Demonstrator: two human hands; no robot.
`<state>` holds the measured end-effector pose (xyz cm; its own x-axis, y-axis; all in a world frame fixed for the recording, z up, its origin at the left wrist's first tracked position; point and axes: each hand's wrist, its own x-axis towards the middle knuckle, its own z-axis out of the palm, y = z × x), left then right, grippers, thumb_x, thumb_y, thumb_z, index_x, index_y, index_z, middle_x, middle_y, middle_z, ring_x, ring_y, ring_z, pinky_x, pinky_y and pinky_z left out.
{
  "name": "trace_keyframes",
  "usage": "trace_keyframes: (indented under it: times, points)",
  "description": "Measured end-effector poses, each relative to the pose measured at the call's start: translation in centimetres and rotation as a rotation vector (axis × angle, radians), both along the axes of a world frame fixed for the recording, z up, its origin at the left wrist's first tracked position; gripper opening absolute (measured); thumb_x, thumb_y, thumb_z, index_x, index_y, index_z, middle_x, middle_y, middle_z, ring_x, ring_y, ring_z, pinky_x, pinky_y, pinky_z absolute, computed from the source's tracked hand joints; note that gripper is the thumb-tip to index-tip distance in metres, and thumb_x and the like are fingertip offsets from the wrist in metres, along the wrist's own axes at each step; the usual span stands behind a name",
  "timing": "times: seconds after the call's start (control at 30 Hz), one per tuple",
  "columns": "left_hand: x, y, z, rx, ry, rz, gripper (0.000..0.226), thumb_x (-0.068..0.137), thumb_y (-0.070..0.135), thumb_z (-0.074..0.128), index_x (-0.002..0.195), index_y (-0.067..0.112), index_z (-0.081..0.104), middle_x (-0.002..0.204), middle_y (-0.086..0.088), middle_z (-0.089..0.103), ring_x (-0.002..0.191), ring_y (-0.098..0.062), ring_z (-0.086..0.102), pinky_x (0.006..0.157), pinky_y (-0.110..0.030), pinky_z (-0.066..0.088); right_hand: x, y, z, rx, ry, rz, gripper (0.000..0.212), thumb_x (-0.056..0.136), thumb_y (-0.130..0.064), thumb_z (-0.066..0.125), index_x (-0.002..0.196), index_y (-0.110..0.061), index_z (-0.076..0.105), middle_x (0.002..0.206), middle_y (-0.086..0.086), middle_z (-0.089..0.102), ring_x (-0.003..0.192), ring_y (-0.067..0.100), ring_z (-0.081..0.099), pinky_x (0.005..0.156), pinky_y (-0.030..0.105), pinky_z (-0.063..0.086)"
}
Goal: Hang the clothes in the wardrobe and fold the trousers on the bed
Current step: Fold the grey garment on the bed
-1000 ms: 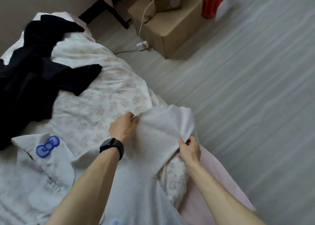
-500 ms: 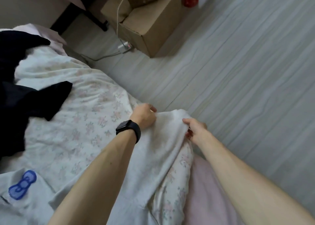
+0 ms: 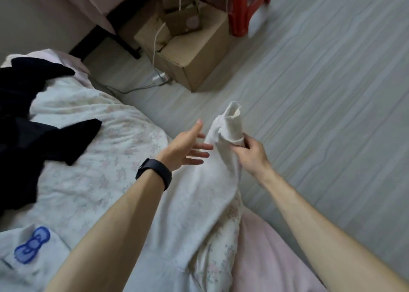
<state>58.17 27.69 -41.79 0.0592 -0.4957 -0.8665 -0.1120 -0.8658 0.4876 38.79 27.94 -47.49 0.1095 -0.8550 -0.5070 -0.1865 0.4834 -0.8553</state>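
A white garment (image 3: 199, 203) with a blue bow print (image 3: 32, 244) lies across the bed (image 3: 88, 181). My right hand (image 3: 249, 155) grips its sleeve end (image 3: 231, 125) and holds it lifted over the bed's edge. Just left of the sleeve, my left hand (image 3: 188, 147) hovers with straight, spread fingers and holds nothing; a black watch sits on that wrist. A black garment (image 3: 28, 132) lies spread on the flowered cover at the left.
On the grey floor beyond the bed stands a cardboard box (image 3: 190, 54) with a paper bag on it and a white cable (image 3: 155, 79) beside it. A red stool (image 3: 245, 6) stands further back. A pink sheet (image 3: 270, 258) shows at the bed's near edge.
My left hand has let go of the white sleeve and opened. My right hand has lifted the sleeve end off the bed, past the edge.
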Motion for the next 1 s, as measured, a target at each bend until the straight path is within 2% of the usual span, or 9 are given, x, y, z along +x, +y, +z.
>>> trace_keyframes:
  times: [0.17, 0.3, 0.37, 0.5, 0.6, 0.7, 0.83, 0.93, 1.0]
  points:
    - [5.5, 3.0, 7.5, 0.181, 0.126, -0.048, 0.080, 0.076, 0.089, 0.048, 0.125, 0.027, 0.059, 0.119, -0.007, 0.072, 0.098, -0.025, 0.074, 0.073, -0.037, 0.059, 2.6, 6.1, 7.8, -0.480, 0.298, 0.608, 0.045, 0.077, -0.014, 0.048, 0.105, -0.029, 0.081, 0.102, 0.000, 0.066, 0.098, 0.025, 0.052, 0.088, 0.034, 0.042]
    - [8.0, 12.0, 10.6, 0.286, -0.143, -0.320, 0.043, 0.082, 0.039, 0.080, 0.111, 0.010, 0.067, 0.100, -0.008, 0.072, 0.074, -0.022, 0.072, 0.061, -0.035, 0.060, 4.7, 13.9, 12.2, -0.556, 0.444, 0.873, 0.054, 0.076, -0.034, 0.032, 0.101, -0.043, 0.079, 0.113, -0.011, 0.063, 0.115, 0.022, 0.047, 0.092, 0.038, 0.034]
    - [8.5, 18.8, 11.0, 0.229, -0.221, -0.305, 0.024, 0.084, 0.019, 0.078, 0.105, 0.012, 0.070, 0.100, -0.005, 0.074, 0.085, -0.022, 0.072, 0.071, -0.035, 0.062, 5.4, 19.9, 13.2, -0.585, 0.473, 0.733, 0.037, 0.075, -0.021, 0.052, 0.095, -0.034, 0.080, 0.120, -0.003, 0.064, 0.120, 0.028, 0.049, 0.094, 0.040, 0.036]
    - [8.2, 33.3, 11.3, 0.101, -0.126, -0.010, 0.024, 0.084, 0.011, 0.076, 0.106, 0.016, 0.067, 0.096, -0.002, 0.073, 0.084, -0.016, 0.071, 0.062, -0.028, 0.057, 6.5, 32.8, 11.5, -0.115, 0.308, 0.179, 0.054, 0.069, 0.009, 0.067, 0.119, -0.012, 0.065, 0.136, 0.012, 0.048, 0.124, 0.028, 0.048, 0.106, 0.036, 0.038]
    - [8.1, 43.1, 10.3, 0.061, -0.060, 0.154, 0.037, 0.074, 0.012, 0.077, 0.108, 0.002, 0.067, 0.094, -0.008, 0.071, 0.083, -0.022, 0.070, 0.072, -0.036, 0.059, 8.3, 39.5, 10.7, 0.549, -0.122, -0.157, 0.033, 0.076, -0.005, 0.059, 0.107, -0.017, 0.057, 0.097, 0.010, 0.059, 0.086, 0.026, 0.056, 0.071, 0.035, 0.047]
    - [8.9, 51.0, 7.4, 0.062, -0.112, 0.291, 0.024, 0.078, 0.005, 0.075, 0.102, 0.003, 0.069, 0.098, -0.012, 0.073, 0.083, -0.019, 0.071, 0.078, -0.037, 0.060, 10.3, 43.9, 8.8, 0.652, -0.122, -0.061, 0.030, 0.073, -0.014, 0.058, 0.102, -0.018, 0.056, 0.085, 0.010, 0.058, 0.073, 0.025, 0.054, 0.059, 0.031, 0.042]
    - [8.6, 60.9, 2.7, 0.195, -0.268, 0.371, 0.030, 0.087, 0.007, 0.068, 0.116, 0.003, 0.064, 0.113, -0.016, 0.069, 0.104, -0.035, 0.066, 0.092, -0.050, 0.054, 10.8, 49.7, 6.7, 0.555, 0.284, 0.262, 0.019, 0.091, -0.006, 0.068, 0.108, 0.001, 0.062, 0.105, 0.023, 0.070, 0.096, 0.037, 0.068, 0.081, 0.046, 0.055]
    - [6.9, 66.6, 1.1, 0.251, -0.362, 0.365, 0.025, 0.091, 0.021, 0.065, 0.114, 0.015, 0.061, 0.113, -0.008, 0.068, 0.101, -0.028, 0.064, 0.085, -0.037, 0.052, 9.0, 54.0, 6.6, 0.683, 0.310, 0.430, 0.014, 0.094, -0.007, 0.067, 0.084, -0.010, 0.058, 0.078, 0.013, 0.068, 0.057, 0.016, 0.066, 0.044, 0.021, 0.046]
    - [6.2, 68.1, 0.7, 0.245, -0.401, 0.350, 0.019, 0.091, 0.023, 0.059, 0.110, 0.022, 0.058, 0.111, -0.004, 0.069, 0.094, -0.023, 0.061, 0.076, -0.033, 0.047, 7.8, 54.9, 6.3, 0.693, 0.320, 0.459, 0.016, 0.093, -0.008, 0.068, 0.082, -0.011, 0.058, 0.074, 0.009, 0.066, 0.049, 0.010, 0.062, 0.039, 0.017, 0.040]
